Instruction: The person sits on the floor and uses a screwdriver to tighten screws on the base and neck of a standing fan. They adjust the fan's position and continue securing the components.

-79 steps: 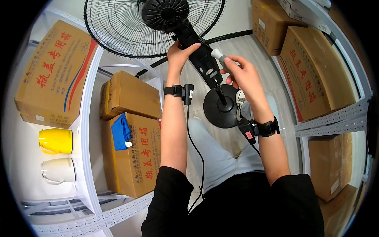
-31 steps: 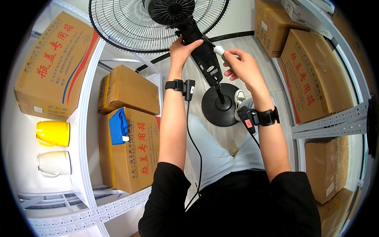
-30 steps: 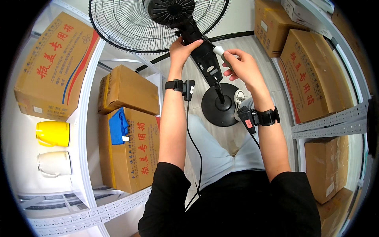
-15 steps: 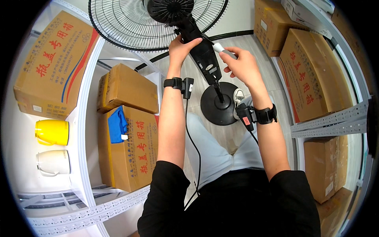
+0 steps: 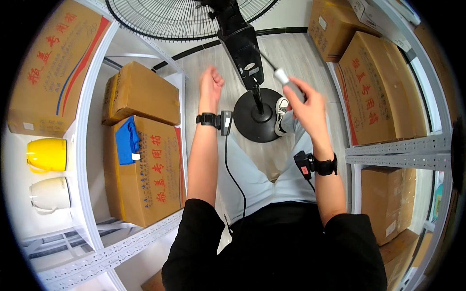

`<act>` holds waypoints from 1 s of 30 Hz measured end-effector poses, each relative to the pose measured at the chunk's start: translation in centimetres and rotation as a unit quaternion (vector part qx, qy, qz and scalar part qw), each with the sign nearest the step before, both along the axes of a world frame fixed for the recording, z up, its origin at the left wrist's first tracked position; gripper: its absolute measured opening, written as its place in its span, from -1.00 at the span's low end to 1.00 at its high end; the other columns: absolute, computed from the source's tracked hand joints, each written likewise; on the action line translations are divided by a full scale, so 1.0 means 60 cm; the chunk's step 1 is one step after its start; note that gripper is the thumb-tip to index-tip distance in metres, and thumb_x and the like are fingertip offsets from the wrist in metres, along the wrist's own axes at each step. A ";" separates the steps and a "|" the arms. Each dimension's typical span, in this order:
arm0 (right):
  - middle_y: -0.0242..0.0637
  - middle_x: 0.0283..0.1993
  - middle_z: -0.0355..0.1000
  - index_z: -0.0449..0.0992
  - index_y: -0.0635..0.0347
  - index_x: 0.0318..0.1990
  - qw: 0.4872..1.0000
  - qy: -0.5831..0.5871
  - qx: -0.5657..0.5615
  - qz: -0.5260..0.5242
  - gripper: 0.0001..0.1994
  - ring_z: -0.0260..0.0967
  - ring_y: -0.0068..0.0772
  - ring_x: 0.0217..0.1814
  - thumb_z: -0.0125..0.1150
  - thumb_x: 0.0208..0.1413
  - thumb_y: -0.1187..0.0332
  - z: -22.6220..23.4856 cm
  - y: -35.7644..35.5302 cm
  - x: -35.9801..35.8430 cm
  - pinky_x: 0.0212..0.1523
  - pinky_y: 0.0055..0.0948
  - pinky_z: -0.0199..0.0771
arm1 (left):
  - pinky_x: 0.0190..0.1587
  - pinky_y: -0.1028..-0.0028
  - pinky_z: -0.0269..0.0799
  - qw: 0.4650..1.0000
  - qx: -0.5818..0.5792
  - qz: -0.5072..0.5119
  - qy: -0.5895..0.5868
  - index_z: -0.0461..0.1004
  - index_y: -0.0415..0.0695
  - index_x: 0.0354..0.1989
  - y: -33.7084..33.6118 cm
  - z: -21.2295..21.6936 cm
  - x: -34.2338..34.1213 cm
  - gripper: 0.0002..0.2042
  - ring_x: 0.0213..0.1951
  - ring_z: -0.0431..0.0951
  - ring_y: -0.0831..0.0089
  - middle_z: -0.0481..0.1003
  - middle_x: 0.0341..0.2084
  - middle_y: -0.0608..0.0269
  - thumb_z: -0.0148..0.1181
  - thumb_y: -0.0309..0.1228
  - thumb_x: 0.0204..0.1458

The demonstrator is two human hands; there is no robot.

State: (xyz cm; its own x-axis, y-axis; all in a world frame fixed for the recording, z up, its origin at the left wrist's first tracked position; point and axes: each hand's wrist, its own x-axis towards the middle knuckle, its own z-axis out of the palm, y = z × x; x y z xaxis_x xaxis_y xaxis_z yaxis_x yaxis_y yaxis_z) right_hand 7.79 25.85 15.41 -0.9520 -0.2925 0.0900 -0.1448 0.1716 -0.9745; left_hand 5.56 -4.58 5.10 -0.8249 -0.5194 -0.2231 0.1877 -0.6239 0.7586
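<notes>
Our right hand (image 5: 307, 99) is closed around a slim tool with a pale handle (image 5: 281, 75), likely a screwdriver, its thin shaft angling up toward the black plastic control housing (image 5: 242, 46) of the standing fan. Our left hand (image 5: 210, 82) hangs loosely curled and empty in the air, just left of that housing and not touching it. We judge the step in hand to be working a fastener on the housing; the next move calls for seating the tip squarely and steadying the column with the free hand. Below, the fan's round black base (image 5: 258, 116) sits on the pale wood floor beside our shoe (image 5: 281, 109), and the wire fan guard (image 5: 179, 17) spreads above. Brown cardboard boxes (image 5: 145, 169) crowd the white metal shelves (image 5: 87, 160) on both sides, with a yellow jug (image 5: 46, 155) and a cream one (image 5: 48, 195) far left, leaving little elbow room
</notes>
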 end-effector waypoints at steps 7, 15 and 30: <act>-0.37 -0.37 0.50 0.46 0.30 0.02 0.955 -0.253 -0.097 0.118 -0.64 0.34 -0.71 -0.59 0.20 0.13 0.29 -0.248 -0.014 0.018 -0.68 -0.70 0.27 | -0.40 0.51 0.39 0.976 0.151 -0.112 -0.111 0.36 -0.30 -0.21 0.061 -0.220 0.083 -0.90 -0.46 0.39 0.46 0.39 -0.47 0.19 -0.01 -0.57 0.12; -0.31 -0.34 0.51 0.42 0.32 0.06 0.940 -0.307 -0.065 0.137 -0.61 0.36 -0.68 -0.56 0.19 0.13 0.30 -0.352 -0.027 0.030 -0.64 -0.68 0.29 | -0.14 0.40 0.48 0.981 0.114 -0.115 -0.103 0.37 -0.32 -0.15 0.098 -0.290 0.106 -0.81 -0.26 0.49 0.34 0.47 -0.29 0.04 -0.04 -0.42 0.23; -0.34 -0.35 0.49 0.44 0.32 0.04 0.953 -0.282 -0.034 0.101 -0.63 0.36 -0.66 -0.58 0.21 0.10 0.33 -0.356 -0.010 0.034 -0.65 -0.66 0.27 | 0.04 0.28 0.45 0.986 0.103 -0.126 -0.044 0.33 -0.35 -0.13 0.124 -0.268 0.095 -0.83 -0.11 0.52 0.19 0.48 -0.19 -0.06 -0.04 -0.60 0.12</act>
State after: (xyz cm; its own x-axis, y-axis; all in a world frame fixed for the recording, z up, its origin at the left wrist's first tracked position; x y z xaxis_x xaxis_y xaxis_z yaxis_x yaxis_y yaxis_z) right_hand 9.84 25.26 -5.93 -0.7788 -0.4871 -0.3951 0.3826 0.1302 -0.9147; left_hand 11.24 2.87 -10.98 -0.8948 -0.2368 -0.3785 -0.0535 -0.7849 0.6174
